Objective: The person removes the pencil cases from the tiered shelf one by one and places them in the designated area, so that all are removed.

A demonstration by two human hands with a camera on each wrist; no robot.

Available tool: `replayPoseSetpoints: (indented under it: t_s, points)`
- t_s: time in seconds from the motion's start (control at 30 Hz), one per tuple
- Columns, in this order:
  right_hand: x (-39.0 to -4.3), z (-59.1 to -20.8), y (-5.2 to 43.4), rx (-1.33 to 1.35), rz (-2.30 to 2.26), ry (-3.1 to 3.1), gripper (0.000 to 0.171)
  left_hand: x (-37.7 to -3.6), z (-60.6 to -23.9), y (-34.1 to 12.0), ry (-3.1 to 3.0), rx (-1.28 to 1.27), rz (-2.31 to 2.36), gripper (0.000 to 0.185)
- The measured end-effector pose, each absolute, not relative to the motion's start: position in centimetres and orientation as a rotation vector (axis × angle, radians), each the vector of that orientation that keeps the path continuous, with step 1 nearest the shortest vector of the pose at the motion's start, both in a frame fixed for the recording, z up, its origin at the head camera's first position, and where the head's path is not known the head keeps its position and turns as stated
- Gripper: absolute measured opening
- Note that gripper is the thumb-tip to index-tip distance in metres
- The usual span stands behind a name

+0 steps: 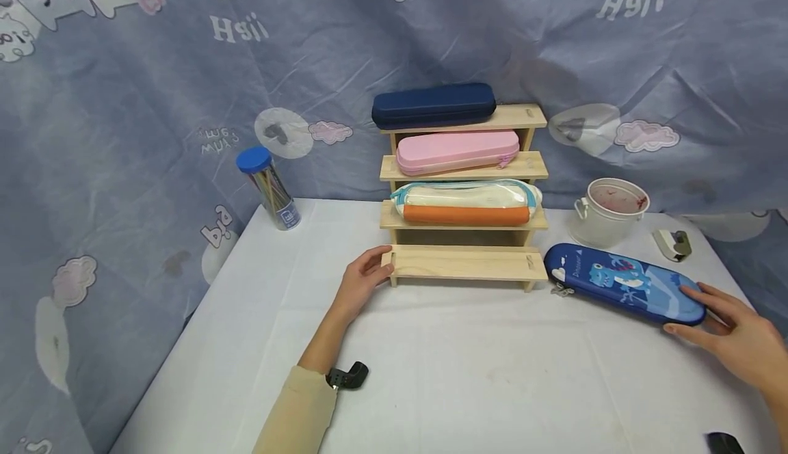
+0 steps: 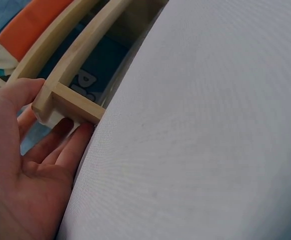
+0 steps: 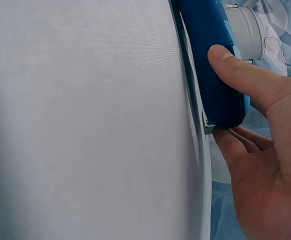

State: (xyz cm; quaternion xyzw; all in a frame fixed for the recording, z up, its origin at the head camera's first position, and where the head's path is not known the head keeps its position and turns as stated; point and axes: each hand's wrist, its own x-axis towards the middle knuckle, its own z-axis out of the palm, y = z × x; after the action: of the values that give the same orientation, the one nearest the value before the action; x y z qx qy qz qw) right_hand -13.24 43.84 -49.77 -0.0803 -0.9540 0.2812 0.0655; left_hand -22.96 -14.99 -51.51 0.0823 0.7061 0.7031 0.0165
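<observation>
A stepped wooden rack (image 1: 468,263) stands at the back of the table. My left hand (image 1: 359,286) grips the left end of its lowest step, thumb at the top edge and fingers against the end in the left wrist view. My right hand (image 1: 739,338) holds the right end of a blue dinosaur pencil case (image 1: 622,282), with the thumb along its near side (image 3: 213,75). The case's left end, with the zipper pull, is close to the rack's lowest step. That step is bare.
Higher steps carry an orange-and-clear pencil case (image 1: 466,215), a pink case (image 1: 458,151) and a navy case (image 1: 434,107). Behind the blue case are a white bucket (image 1: 600,225) and a small white-and-green object (image 1: 672,244). A blue-lidded tube of sticks (image 1: 271,191) stands at back left.
</observation>
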Motion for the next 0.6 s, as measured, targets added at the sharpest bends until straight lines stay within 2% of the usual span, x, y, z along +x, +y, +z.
replayPoseSetpoints:
  t_s: [0.3, 0.6]
  points:
    - [-13.4, -50.7, 45.0, -0.304, 0.785, -2.918, 0.092, -23.1, -51.6, -14.8, 2.188, 0.274, 2.192, 0.045]
    - [-13.4, -49.9, 44.2, -0.303, 0.799, -2.924, 0.092, -21.8, -48.5, -14.9, 2.15, 0.293, 2.133, 0.047]
